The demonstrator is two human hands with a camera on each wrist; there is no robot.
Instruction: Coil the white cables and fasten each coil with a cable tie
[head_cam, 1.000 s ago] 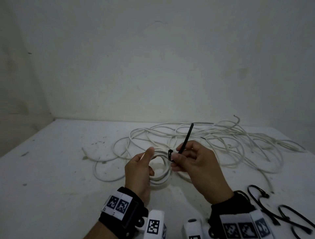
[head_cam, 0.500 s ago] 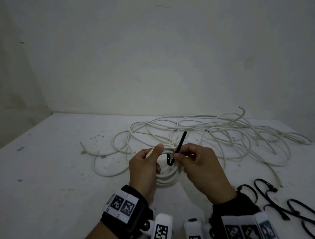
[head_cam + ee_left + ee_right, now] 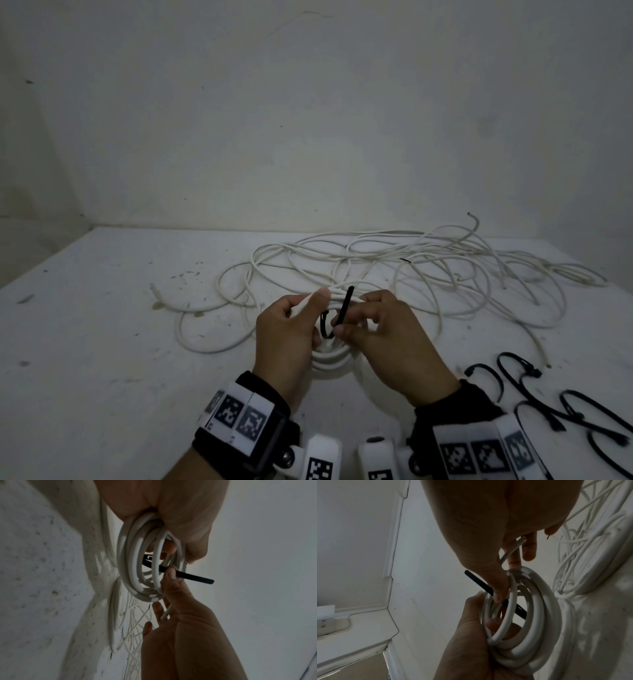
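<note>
Left hand (image 3: pixel 287 337): gripping the coil (image 3: pixel 330 365) at its upper left side, thumb (image 3: pixel 317 301) lying along the top strands, fingers curling through the ring from behind.
Right hand (image 3: pixel 387 342): pinching the tie (image 3: pixel 342 310) between thumb and forefinger, just right of the left thumb; the other fingers are hanging loosely spread behind the coil.
Coil: several white turns, standing nearly upright between the two hands, its lower edge sitting on or just above the table (image 3: pixel 102 359); which, I cannot tell. One cut end (image 3: pixel 523 539) is sticking out past the right fingers.
Tie: a black strip passing through the ring's opening; its free tail is pointing up and away from the person, its lower part curving under the strands in the gap between the hands.
Loose cable (image 3: pixel 428 270): sprawling in tangled loops across the far half of the table, reaching from left of centre almost to the right edge; the nearest loops are lying just behind the hands.
Spare ties (image 3: pixel 548 401): black, lying in a cluster at the near right, just beside the right wrist.
Open room: bare tabletop is stretching along the whole left side and the near left corner.
Wall (image 3: pixel 308 120): rising straight from the table's far edge, close behind the tangle.
</note>
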